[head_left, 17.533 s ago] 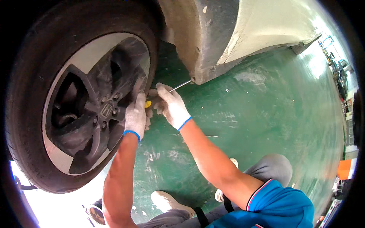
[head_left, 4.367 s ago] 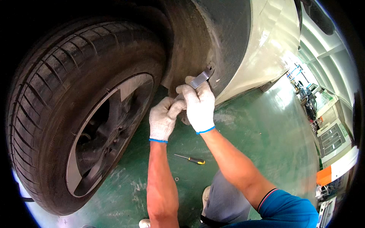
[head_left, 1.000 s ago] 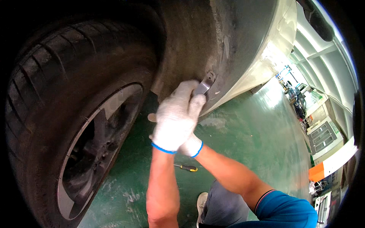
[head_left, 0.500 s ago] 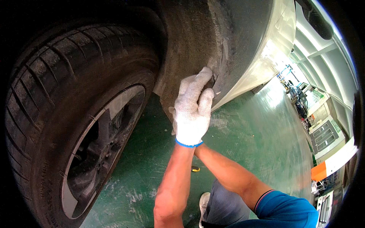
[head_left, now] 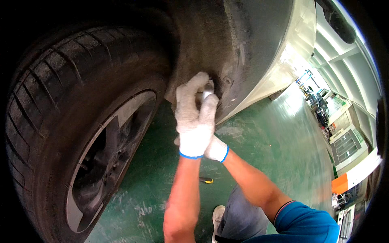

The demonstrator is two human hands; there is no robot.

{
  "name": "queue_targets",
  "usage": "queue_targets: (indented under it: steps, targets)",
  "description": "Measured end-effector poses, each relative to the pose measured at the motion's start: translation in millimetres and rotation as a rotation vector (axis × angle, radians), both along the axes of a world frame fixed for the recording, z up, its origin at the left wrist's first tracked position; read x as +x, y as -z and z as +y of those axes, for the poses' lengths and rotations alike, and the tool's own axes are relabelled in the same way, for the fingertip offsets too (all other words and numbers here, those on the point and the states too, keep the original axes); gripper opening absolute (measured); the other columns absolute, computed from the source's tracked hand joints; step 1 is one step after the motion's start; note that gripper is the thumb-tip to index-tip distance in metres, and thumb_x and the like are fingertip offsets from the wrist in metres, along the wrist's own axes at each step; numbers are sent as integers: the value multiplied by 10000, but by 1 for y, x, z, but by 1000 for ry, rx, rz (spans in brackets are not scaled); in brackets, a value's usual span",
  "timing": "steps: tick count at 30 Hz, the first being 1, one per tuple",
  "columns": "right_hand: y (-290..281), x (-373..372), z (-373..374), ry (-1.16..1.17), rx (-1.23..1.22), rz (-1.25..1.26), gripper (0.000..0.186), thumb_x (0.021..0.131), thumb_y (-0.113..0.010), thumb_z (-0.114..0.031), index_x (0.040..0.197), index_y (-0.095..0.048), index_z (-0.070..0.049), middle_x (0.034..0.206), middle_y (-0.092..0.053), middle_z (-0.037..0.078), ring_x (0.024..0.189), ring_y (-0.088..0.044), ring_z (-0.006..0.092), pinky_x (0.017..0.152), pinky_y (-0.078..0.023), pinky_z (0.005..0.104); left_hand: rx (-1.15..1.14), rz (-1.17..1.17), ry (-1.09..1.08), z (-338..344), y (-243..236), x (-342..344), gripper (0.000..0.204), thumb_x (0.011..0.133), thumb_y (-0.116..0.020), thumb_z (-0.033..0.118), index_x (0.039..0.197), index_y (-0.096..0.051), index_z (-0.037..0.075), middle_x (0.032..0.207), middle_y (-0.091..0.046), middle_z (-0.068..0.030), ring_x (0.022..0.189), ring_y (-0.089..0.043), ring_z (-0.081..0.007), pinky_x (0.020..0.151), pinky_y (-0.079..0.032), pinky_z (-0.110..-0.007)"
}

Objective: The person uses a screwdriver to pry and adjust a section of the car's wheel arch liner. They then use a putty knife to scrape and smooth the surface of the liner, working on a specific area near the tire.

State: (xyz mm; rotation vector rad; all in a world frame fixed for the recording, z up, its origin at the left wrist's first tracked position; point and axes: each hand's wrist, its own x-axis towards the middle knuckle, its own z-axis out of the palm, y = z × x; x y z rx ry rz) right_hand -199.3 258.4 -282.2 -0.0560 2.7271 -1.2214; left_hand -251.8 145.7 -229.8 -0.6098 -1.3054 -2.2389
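My left hand [head_left: 193, 115], in a white knit glove with a blue cuff, is raised to the dark, dirty wheel-arch lining [head_left: 202, 44]. Its thumb and index finger pinch a small shiny metal piece [head_left: 208, 91], whose kind I cannot make out. A round fastener or hole [head_left: 227, 81] shows in the lining just right of the fingertips. Behind my left wrist is my right hand [head_left: 217, 149], gloved the same way; its fingers are mostly hidden. Left of both hands stands the car's black tyre [head_left: 52, 101] on a grey and black wheel rim [head_left: 109, 158].
The light-coloured bumper [head_left: 279, 69] curves along the right of the lining. A yellow and black tool handle [head_left: 206, 180] lies on the green floor [head_left: 251, 133] below my hands, close to my shoe [head_left: 218, 218]. An orange and white bar [head_left: 356, 174] is at the far right.
My left hand has drawn slightly left and down from the lining, and the metal piece now shows in its pinch. More of my right glove appears behind the left wrist.
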Motion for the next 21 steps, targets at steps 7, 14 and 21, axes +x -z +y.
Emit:
queue_targets:
  steps: [7, 14, 21]
  targets:
    - [15, 6, 19, 65, 94, 235, 286, 1045, -551, -241, 1144, -623, 18, 918, -676, 180, 859, -646, 239, 799, -532, 377, 164, -274, 157, -11, -27, 15, 336, 856, -767, 87, 1171, -676, 14, 1021, -712, -106, 886, -666, -157, 840, -541, -298]
    - [-28, 25, -13, -11, -245, -84, 330, 1044, -584, -334, 1060, -644, -11, 673, -535, 17, 587, -490, 122, 543, -417, 301, 214, -264, 356, -45, -17, 4, 239, 904, -738, 23, 1133, -698, -29, 1001, -728, -82, 895, -673, -137, 831, -552, -285]
    - [-31, 54, -46, 95, -705, -201, 470, 1049, -597, -445, 1119, -655, 15, 653, -522, -13, 548, -471, 84, 514, -348, 227, 362, -311, 625, -57, 12, -18, 212, 902, -729, 14, 1104, -739, -49, 969, -738, -82, 829, -681, -146, 760, -555, -264]
